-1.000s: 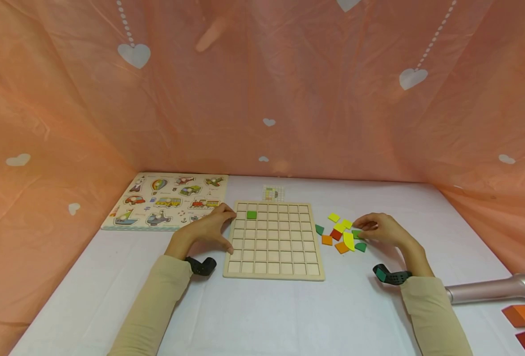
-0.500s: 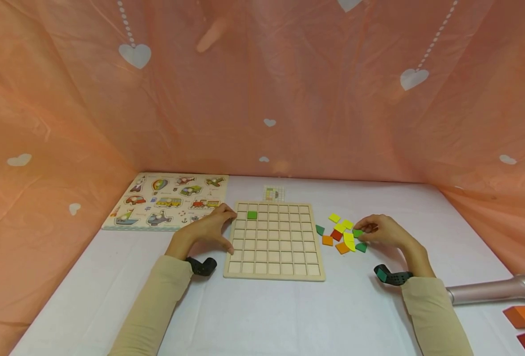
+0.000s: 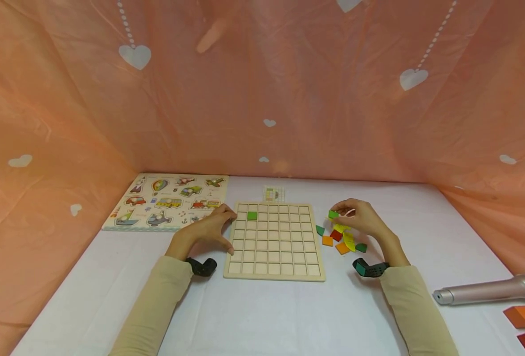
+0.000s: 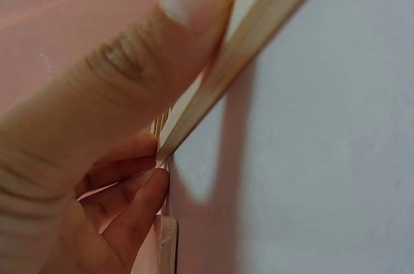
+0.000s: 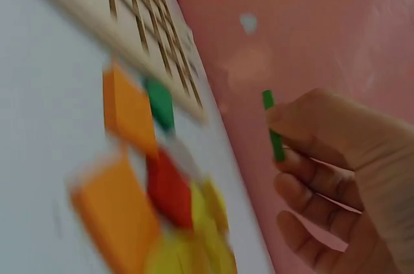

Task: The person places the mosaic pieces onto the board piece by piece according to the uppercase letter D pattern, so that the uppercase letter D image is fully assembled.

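Observation:
A wooden grid board (image 3: 273, 278) lies in the middle of the table, with a green square tile (image 3: 252, 215) in one upper-left cell. My left hand (image 3: 209, 231) rests at the board's left edge, thumb and fingers spread along it; in the left wrist view the thumb (image 4: 139, 54) presses at the rim. My right hand (image 3: 361, 217) pinches another green square tile (image 5: 274, 128) between thumb and fingers, above the loose pieces right of the board. Among these are a red tile (image 3: 335, 235), orange tiles (image 3: 327, 241), yellow pieces (image 3: 349, 242) and dark green quarter-rounds (image 3: 361, 247).
A vehicle picture puzzle (image 3: 144, 216) lies at the back left. Behind the grid board is a small pattern card (image 3: 274, 193). A silver-pink microphone-like cylinder (image 3: 485, 290) and orange and red blocks (image 3: 522, 316) are at the right. Pink curtain (image 3: 262, 99) surrounds the table.
My right hand has picked up the green square from the right of the pile and moved it left and away from me, over the yellow pieces. The left hand stays put.

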Tool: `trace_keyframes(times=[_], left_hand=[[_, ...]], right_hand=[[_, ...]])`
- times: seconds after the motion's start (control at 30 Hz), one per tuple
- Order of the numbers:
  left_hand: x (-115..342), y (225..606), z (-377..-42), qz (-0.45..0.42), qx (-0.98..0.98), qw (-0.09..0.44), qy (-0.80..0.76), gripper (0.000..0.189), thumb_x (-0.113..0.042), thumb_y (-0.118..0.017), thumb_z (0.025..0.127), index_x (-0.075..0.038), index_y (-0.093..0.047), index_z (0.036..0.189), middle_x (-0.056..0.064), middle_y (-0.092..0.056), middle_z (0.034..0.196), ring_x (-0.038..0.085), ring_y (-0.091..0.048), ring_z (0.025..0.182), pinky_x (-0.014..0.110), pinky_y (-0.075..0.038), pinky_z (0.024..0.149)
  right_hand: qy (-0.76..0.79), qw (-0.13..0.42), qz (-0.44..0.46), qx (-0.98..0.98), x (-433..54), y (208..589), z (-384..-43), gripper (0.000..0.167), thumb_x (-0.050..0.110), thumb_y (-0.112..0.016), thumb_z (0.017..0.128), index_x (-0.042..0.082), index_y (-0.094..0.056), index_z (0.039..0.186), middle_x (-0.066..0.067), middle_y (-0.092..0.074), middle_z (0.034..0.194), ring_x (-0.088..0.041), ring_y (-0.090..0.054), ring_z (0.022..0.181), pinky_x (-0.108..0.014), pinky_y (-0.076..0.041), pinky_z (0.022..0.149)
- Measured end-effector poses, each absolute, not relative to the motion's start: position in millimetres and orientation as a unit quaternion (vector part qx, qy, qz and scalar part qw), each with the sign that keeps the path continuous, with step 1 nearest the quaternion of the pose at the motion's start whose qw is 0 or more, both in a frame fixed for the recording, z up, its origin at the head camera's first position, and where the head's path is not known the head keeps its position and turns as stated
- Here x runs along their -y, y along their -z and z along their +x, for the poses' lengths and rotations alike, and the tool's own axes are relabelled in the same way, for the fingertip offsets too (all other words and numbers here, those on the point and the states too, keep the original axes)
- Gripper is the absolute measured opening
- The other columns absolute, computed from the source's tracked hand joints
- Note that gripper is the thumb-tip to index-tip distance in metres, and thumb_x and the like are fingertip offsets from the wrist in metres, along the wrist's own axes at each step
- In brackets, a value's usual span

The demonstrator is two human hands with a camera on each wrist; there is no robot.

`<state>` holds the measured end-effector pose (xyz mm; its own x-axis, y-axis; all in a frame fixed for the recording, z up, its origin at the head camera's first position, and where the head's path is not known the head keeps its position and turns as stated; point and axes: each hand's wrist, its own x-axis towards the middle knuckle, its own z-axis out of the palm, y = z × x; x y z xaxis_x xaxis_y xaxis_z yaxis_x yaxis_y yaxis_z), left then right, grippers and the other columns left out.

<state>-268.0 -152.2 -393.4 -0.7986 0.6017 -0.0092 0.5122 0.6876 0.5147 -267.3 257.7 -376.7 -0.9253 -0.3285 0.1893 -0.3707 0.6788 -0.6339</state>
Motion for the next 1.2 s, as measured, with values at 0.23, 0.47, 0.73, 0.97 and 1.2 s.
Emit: trace_keyframes(times=[0.23,0.47,0.73,0.97,1.2], left_hand=[[152,392,-267,0.307,-0.911,0.092,-0.258,0.089,-0.032,-0.089,0.058,0.008,-0.048,0.126,0.015,-0.04,0.122,0.029,-0.039,0.118,0.044,-0.034,0.102],[152,393,-267,0.306,-0.912,0.088,-0.26,0.089,-0.033,-0.089,0.057,0.008,-0.048,0.125,0.015,-0.04,0.122,0.029,-0.04,0.118,0.043,-0.034,0.103],[149,393,-267,0.304,-0.915,0.088,-0.25,0.089,-0.035,-0.089,0.057,0.008,-0.049,0.123,0.014,-0.04,0.121,0.028,-0.04,0.118,0.042,-0.034,0.103],[149,392,-266,0.305,-0.914,0.091,-0.251,0.088,-0.035,-0.089,0.057,0.008,-0.049,0.123,0.014,-0.04,0.12,0.028,-0.039,0.117,0.042,-0.034,0.102],[150,392,-266,0.304,-0.912,0.093,-0.257,0.089,-0.034,-0.089,0.057,0.008,-0.049,0.124,0.014,-0.039,0.121,0.028,-0.039,0.118,0.042,-0.034,0.103]], right_hand=[[-0.374,0.043,0.269,0.886,-203,376,-279,0.027,0.013,-0.074,0.079,0.004,-0.068,0.104,-0.007,-0.065,0.097,-0.02,-0.056,0.086,-0.036,-0.049,0.078],[-0.39,0.038,0.317,0.864,-152,377,-289,0.027,0.014,-0.073,0.081,0.006,-0.068,0.106,-0.005,-0.064,0.098,-0.02,-0.057,0.087,-0.036,-0.049,0.077],[-0.386,0.017,0.328,0.862,-114,386,-295,0.025,0.011,-0.073,0.081,0.004,-0.069,0.104,-0.007,-0.063,0.094,-0.018,-0.057,0.083,-0.029,-0.051,0.073],[-0.367,0.0,0.311,0.876,-101,401,-299,0.025,0.011,-0.07,0.083,0.003,-0.069,0.106,-0.008,-0.064,0.096,-0.015,-0.056,0.081,-0.026,-0.047,0.07],[-0.358,0.021,0.301,0.884,-98,410,-300,0.023,0.01,-0.069,0.084,0.003,-0.07,0.106,-0.008,-0.06,0.095,-0.015,-0.055,0.08,-0.025,-0.047,0.07]])
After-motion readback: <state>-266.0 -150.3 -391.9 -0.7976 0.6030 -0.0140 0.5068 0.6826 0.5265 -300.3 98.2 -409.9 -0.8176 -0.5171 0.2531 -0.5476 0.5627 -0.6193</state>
